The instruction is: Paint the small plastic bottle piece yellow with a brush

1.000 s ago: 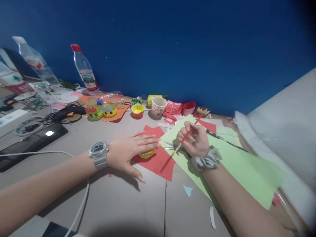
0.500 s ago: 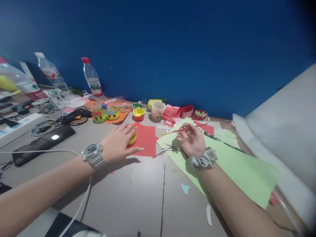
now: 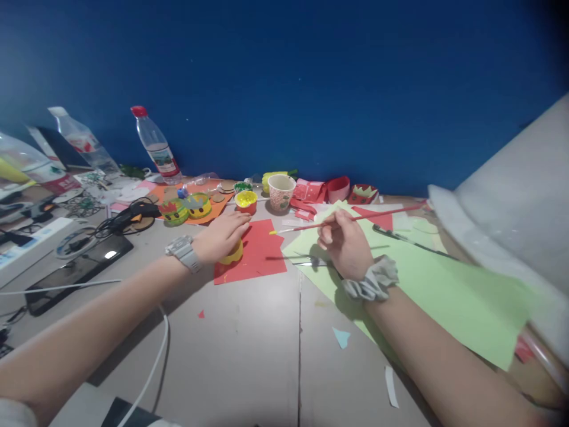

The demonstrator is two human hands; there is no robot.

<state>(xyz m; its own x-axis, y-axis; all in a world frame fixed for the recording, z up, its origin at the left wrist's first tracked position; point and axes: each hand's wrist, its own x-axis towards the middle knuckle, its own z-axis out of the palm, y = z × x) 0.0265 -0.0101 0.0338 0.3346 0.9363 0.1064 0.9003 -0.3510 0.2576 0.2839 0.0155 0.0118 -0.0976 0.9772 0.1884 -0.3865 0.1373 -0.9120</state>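
Observation:
My left hand (image 3: pixel 222 236), with a watch on its wrist, is closed over a yellow ring-shaped piece with a wavy edge (image 3: pixel 233 255); the thumb is hidden. This piece rests on a sheet of red paper (image 3: pixel 265 252). My right hand (image 3: pixel 348 240), a grey scrunchie round its wrist, pinches a paintbrush (image 3: pixel 382 213) with a red handle. The brush's yellow tip points left, above the red paper. Behind the left hand stands a small red cup of yellow paint (image 3: pixel 246 201). Scissors (image 3: pixel 313 261) lie partly under my right hand.
Green paper (image 3: pixel 435 296) spreads under my right arm. A patterned paper cup (image 3: pixel 281 194) stands behind the red sheet. Two small paper crowns (image 3: pixel 173 212) sit at the left, near a bottle (image 3: pixel 159 151). A phone (image 3: pixel 80 273) and cables lie farther left.
My left hand has turned and drawn its fingers together over the yellow piece. The red sheet has rotated a little. In my right hand the brush has swung, its tip now farther left.

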